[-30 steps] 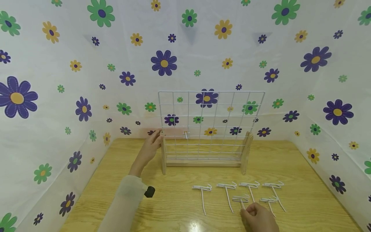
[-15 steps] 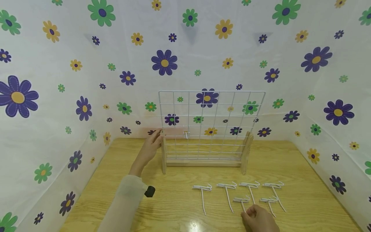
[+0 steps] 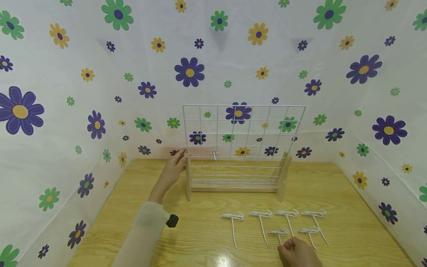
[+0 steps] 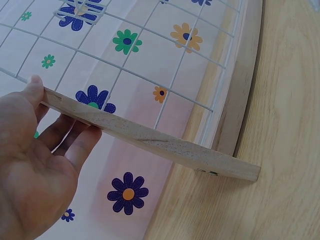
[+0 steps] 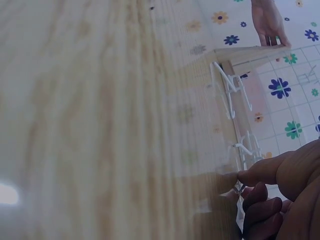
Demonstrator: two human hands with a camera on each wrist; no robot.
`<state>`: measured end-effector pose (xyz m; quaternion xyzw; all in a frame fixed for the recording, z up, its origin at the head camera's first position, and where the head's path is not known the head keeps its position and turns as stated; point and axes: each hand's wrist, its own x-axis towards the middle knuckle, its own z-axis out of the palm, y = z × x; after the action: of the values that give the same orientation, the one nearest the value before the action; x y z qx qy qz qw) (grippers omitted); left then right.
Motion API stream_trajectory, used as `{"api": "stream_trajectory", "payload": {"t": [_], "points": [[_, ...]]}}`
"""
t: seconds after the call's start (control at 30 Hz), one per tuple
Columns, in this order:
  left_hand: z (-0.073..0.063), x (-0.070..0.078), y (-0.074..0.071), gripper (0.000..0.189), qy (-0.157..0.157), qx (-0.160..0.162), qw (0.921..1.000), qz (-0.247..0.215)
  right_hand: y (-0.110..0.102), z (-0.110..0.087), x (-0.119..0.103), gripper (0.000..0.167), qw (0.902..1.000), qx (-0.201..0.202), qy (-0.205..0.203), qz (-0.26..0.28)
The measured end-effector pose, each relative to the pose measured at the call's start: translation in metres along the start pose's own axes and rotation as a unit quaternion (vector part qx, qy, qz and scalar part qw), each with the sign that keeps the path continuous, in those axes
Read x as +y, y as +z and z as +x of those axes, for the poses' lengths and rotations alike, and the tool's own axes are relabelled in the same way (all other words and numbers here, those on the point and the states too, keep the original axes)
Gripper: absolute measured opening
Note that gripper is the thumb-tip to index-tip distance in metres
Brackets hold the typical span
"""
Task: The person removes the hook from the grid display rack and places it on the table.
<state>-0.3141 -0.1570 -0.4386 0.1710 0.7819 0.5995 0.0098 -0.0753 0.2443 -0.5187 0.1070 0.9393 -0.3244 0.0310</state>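
Observation:
A white wire grid panel [image 3: 235, 134] stands in a wooden stand [image 3: 233, 188] on the table. The left hand [image 3: 172, 168] grips the top of the stand's left wooden upright [image 4: 150, 136], thumb on one side and fingers on the other in the left wrist view. Near the table's front, the right hand [image 3: 298, 253] pinches the stem of a small white wire hook [image 3: 278, 233]; its fingers hide the stem's lower end. One hook [image 3: 214, 154] hangs on the grid, left of its middle.
Several more white wire hooks lie close about the right hand, among them a left one [image 3: 232, 226], a far right one [image 3: 315, 222] and a smaller one [image 3: 310, 235]. A flower-printed white sheet [image 3: 150, 66] walls the wooden table [image 3: 140, 237] at the back and sides.
The right hand and the small hook it pinches have shifted slightly toward the table's front edge and to the right. The left hand has stayed on the upright.

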Motion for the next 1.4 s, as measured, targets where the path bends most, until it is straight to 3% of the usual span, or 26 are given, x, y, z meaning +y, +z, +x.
{"api": "stream_trajectory", "payload": {"t": [0.23, 0.6, 0.83, 0.9, 1.0, 1.23, 1.4], "points": [[-0.001, 0.001, 0.000, 0.057, -0.005, -0.004, 0.9999, 0.010, 0.000, -0.001, -0.001, 0.026, 1.0000, 0.005, 0.005, 0.004], [-0.002, 0.003, 0.000, 0.057, -0.017, -0.001, 0.9997, 0.017, -0.004, -0.002, -0.011, 0.024, 0.9984, 0.048, 0.000, 0.028], [-0.017, 0.042, 0.000, 0.055, -0.025, -0.021, 0.9995, 0.003, -0.014, 0.003, -0.029, 0.024, 0.9975, 0.055, -0.011, 0.042], [-0.017, 0.044, -0.001, 0.055, -0.021, -0.022, 0.9995, 0.006, -0.018, 0.004, -0.036, 0.023, 0.9971, 0.061, -0.019, 0.042], [-0.016, 0.043, -0.002, 0.055, -0.020, -0.023, 0.9995, 0.012, -0.022, 0.007, -0.047, 0.023, 0.9956, 0.073, -0.034, 0.048], [-0.002, 0.010, -0.001, 0.058, -0.020, -0.015, 0.9996, 0.011, -0.025, 0.015, -0.076, 0.022, 0.9841, 0.126, -0.097, 0.079], [-0.001, 0.003, 0.000, 0.061, -0.012, -0.006, 0.9998, 0.014, -0.026, 0.024, -0.096, 0.019, 0.9739, 0.151, -0.137, 0.099]]}}
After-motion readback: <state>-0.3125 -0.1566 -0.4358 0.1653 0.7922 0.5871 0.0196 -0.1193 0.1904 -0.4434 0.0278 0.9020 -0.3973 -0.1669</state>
